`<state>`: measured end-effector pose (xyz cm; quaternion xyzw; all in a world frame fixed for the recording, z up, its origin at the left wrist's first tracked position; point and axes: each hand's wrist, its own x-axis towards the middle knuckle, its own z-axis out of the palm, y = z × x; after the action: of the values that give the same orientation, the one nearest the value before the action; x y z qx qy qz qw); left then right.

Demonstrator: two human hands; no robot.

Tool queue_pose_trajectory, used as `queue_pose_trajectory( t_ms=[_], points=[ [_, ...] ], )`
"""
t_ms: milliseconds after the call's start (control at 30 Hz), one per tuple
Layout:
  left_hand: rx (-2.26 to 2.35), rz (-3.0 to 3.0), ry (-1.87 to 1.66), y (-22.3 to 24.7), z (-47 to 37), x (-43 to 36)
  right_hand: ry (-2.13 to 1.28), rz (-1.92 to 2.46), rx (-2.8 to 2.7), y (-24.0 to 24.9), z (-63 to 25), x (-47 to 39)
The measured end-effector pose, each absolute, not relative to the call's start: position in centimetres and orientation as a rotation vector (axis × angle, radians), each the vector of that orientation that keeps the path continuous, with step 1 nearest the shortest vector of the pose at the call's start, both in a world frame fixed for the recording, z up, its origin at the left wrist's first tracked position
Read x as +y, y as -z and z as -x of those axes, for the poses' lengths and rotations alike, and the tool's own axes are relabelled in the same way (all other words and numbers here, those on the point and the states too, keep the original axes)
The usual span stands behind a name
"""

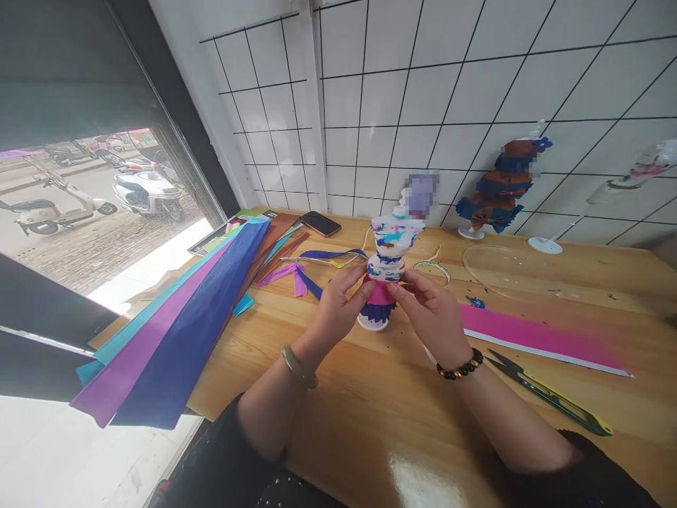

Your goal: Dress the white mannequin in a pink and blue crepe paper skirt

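A small dress-form doll [390,240], its white torso smeared with blue, pink and teal, stands upright on a round white base [373,324]. Around its hips is a pink paper skirt [379,291] with a dark blue ruffle [379,312] along the hem. My left hand [343,300] pinches the left side of the skirt's top edge between thumb and fingers. On the opposite side, my right hand [432,310] pinches the same edge, thumb in front. The fingertips behind the doll are hidden. The doll's head is blurred out.
Crepe paper sheets [174,324] hang over the table's left edge. A phone [320,224] and paper strips lie behind. At right are a pink paper strip [529,335], thread snips [553,395] and a clear plastic disc [508,268]. A dressed doll [494,190] stands by the tiled wall.
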<state>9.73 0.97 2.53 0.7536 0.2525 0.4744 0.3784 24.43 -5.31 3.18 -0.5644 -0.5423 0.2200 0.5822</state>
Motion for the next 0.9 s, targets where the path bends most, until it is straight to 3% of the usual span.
queue_pose_trajectory(
  t_ms=[633, 900],
  points=[
    [0.668, -1.728, -1.224, -2.9, -9.2, 0.7, -0.739, 1.24, -1.093, -3.7, -25.1, -5.5],
    [0.949, -1.363, -1.559, -2.7, -8.6, 3.1, -0.587, 1.364, -0.976, -4.4, -27.6, -7.6]
  ],
)
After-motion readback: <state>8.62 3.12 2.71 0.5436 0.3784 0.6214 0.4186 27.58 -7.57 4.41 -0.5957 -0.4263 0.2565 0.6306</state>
